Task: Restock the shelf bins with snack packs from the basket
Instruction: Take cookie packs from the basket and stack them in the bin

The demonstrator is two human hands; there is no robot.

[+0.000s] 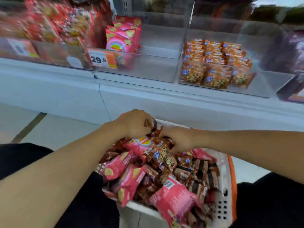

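Both hands work at the far end of the white perforated plastic basket (222,191) with its orange rim. Left hand (134,123): fingers curled, pinching a small dark-brown snack pack (156,126) lifted just above the heap. Right hand (178,139): fingers reach down among the brown packs; whether it grips one cannot be told, as the fingertips are buried.

Basket sits low, between the person's knees, heaped with pink foil chip bags (126,183) and brown cookie packs (199,170) mixed together. Sorting by type looks necessary before shelving.

Shelf above: clear plastic bins. Middle bin (158,69) holds a few pink chip bags at its left and is otherwise bare. Right bin (261,86) carries rows of orange cookie packs (213,63). Left bin is full of red bags, blurred.

Judgement: picking stage; the brown packs probably belong in the right bin.
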